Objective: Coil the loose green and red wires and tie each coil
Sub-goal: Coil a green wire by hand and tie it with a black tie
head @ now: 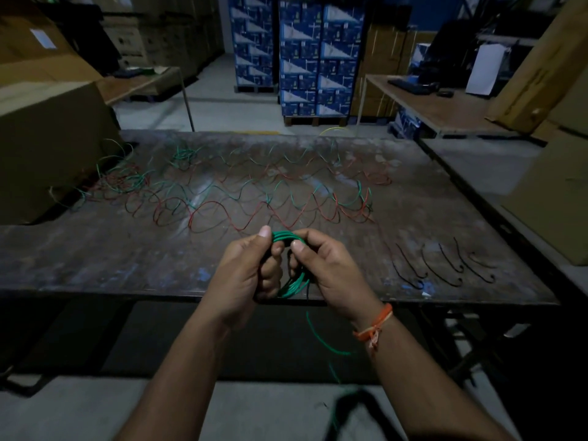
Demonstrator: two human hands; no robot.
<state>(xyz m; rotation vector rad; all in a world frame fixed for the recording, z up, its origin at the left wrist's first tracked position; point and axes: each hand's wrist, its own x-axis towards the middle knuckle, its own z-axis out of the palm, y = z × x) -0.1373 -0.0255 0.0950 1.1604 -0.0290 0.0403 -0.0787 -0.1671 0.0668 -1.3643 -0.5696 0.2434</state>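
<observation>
One green coil (288, 238) sits above the near edge of the worktable (95, 259), held by two hands. Four black ties (445, 265) lie on the worktable's right part. The loose wires (222, 198) farther back on it are too tangled to count.

A dark, worn table (95, 259) carries loose green and red wires (222, 198) sprawled in wavy loops across its far half. Several short black ties (445, 265) lie side by side near its right front corner. A large cardboard box (47, 148) rests on its left end.

Dim scene, bluish cast; faint glare on table (95, 259); wide-angle bending edges; soft blur throughout.
</observation>
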